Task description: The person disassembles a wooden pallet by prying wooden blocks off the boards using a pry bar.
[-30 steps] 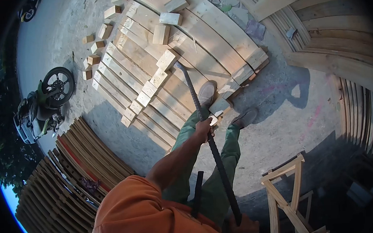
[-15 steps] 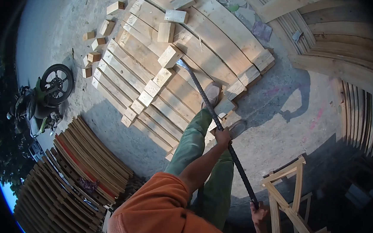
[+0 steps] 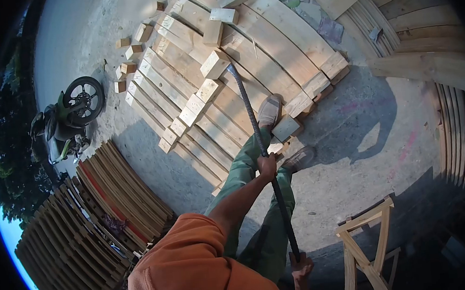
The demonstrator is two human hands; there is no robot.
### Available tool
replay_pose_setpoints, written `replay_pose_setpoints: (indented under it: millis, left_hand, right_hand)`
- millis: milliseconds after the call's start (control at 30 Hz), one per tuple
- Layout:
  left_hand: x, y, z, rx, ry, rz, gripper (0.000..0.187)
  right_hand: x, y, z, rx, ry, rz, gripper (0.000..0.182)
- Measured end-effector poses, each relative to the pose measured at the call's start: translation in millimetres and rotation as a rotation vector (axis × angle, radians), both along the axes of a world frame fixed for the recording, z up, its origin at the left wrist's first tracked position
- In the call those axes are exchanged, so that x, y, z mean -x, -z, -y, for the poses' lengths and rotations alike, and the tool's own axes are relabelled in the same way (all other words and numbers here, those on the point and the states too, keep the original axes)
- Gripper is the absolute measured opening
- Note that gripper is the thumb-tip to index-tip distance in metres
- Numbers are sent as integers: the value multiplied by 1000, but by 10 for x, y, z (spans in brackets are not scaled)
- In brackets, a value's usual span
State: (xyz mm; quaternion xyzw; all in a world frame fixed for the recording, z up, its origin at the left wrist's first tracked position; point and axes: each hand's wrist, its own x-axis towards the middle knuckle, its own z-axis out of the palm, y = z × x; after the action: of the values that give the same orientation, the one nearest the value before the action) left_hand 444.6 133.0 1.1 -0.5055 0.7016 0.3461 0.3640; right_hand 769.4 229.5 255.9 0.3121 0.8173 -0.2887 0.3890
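Note:
My left hand (image 3: 267,167) is wrapped round the middle of a long dark ribbed bar (image 3: 247,103). Lower down, my right hand (image 3: 301,267) grips the bar's near end. The bar's bright far tip lies beside a wooden block (image 3: 214,65) on a slatted wooden pallet (image 3: 268,40); whether they touch is hard to tell. More short blocks (image 3: 191,109) sit in a row across the slats. One of my shoes (image 3: 269,110) rests on the pallet's edge, the other (image 3: 301,158) on the concrete beside it.
Loose blocks (image 3: 134,51) lie on the ground beyond the pallet. A motorcycle (image 3: 61,122) stands at the left, above stacked curved slatted panels (image 3: 82,225). Other wooden panels (image 3: 424,29) are at the right. A wooden frame (image 3: 366,249) stands at the lower right.
The view has shifted slightly. Both hands have moved left in the picture, my right hand the most, so the bar stands steeper. Its tip is a little farther up beside the block.

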Motion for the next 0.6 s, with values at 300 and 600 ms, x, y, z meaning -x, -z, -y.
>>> replay_pose_setpoints:
  millis: [300, 600]
  left_hand:
    - [319, -338, 319, -290, -133, 59, 32]
    - [509, -288, 114, -456, -477, 78, 26]
  right_hand:
    - [1129, -1271, 118, -138, -16, -153, 41]
    - [1803, -1351, -585, -312, -283, -207, 39]
